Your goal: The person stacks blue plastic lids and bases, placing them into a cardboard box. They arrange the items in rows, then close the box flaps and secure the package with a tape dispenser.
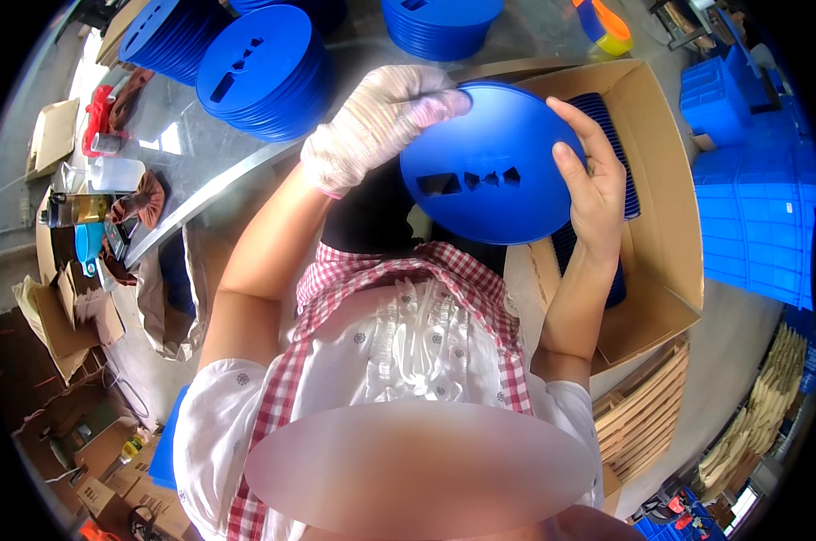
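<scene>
A round blue plastic disc (498,131) with a row of cut-out holes is held up in front of me, tilted. My left hand (372,122), in a pale striped knit glove, is closed on its upper left rim, the thumb on the face. My bare right hand (597,176) grips the right rim between thumb and fingers. Beneath and beyond my right hand, an open cardboard box (656,207) holds rows of dark blue discs (593,113) stood on edge. Part of them is hidden behind the held disc and my right arm.
Stacks of similar blue discs (259,63) stand on the metal table (178,113). An orange and yellow tool (604,25) lies at its far edge. Bottles and a cup (89,242) are at the left. Blue crates (755,207) stand at the right, and a wooden pallet (647,410) lies below the box.
</scene>
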`<state>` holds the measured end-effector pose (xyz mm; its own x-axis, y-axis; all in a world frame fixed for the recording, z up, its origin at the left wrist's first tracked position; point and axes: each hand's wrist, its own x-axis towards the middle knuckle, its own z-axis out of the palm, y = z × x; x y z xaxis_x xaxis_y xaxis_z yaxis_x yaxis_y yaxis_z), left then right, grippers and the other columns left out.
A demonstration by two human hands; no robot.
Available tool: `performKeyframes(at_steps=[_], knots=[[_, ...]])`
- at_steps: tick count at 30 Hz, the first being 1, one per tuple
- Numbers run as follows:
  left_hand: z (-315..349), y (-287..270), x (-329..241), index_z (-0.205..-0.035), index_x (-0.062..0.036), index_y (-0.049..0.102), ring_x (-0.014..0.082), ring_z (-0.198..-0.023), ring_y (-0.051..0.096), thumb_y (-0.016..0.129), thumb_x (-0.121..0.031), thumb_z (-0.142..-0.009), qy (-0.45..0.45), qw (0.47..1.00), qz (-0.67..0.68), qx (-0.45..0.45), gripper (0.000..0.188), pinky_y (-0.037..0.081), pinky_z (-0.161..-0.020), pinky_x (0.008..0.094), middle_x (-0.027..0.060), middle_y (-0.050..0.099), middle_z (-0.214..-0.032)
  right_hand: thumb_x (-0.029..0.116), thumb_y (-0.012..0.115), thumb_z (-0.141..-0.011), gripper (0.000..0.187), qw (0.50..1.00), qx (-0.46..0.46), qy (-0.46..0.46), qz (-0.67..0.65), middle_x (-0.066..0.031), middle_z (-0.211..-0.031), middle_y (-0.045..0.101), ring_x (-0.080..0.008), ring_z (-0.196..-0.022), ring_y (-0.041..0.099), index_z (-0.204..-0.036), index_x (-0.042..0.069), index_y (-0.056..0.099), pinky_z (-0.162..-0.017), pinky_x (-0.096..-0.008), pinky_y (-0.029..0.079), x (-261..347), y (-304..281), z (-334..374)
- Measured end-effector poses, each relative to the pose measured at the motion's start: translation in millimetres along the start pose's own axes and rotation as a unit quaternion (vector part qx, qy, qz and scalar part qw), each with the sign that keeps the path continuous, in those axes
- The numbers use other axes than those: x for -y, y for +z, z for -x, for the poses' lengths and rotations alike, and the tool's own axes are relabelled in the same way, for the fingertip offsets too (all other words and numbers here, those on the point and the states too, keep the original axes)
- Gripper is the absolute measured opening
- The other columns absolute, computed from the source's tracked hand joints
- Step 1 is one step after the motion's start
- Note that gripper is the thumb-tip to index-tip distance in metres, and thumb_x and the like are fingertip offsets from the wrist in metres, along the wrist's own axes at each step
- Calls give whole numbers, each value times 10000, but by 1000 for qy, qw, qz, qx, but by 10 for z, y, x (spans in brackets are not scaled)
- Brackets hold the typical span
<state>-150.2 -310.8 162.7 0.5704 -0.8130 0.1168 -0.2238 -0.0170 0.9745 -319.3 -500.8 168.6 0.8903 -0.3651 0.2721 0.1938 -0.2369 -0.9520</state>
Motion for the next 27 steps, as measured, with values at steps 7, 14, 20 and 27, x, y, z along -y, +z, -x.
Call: performKeyframes(at_steps=[7, 14, 20, 27], knots=[[-224, 140, -110, -1098, 58, 681, 177, -799, 673, 670, -432, -907, 29, 981, -165, 98, 526, 534, -730, 284, 140, 712, -882, 104, 569, -946, 323, 999, 19, 4, 49, -105, -1100, 686, -146, -962, 642, -1259, 42, 615, -851, -269, 507, -154, 141, 42], [-7, -94, 107, -1217, 73, 595, 108, -868, 589, 657, -510, -861, -26, 979, 90, 183, 686, 476, -812, 258, 42, 655, -924, 103, 569, -945, 318, 996, 53, 63, -44, -114, -1111, 685, -151, -981, 649, -1251, 34, 618, -875, -281, 522, -215, 35, 4], [156, -96, 148, -1326, 53, 548, 124, -925, 605, 758, -277, -768, -84, 966, 189, 152, 682, 478, -845, 246, 69, 667, -1049, 137, 606, -922, 394, 992, 69, 65, -86, -146, -1193, 648, -184, -1090, 616, -1298, 24, 573, -953, -310, 489, -276, -43, -52], [125, -21, 52, -1284, 7, 602, 105, -885, 624, 779, -285, -784, -60, 973, 215, 61, 605, 507, -832, 254, 39, 682, -971, 208, 655, -897, 487, 999, 7, 6, -46, -150, -1260, 605, -248, -1165, 580, -1340, 46, 533, -1004, -352, 455, -303, -18, 18]])
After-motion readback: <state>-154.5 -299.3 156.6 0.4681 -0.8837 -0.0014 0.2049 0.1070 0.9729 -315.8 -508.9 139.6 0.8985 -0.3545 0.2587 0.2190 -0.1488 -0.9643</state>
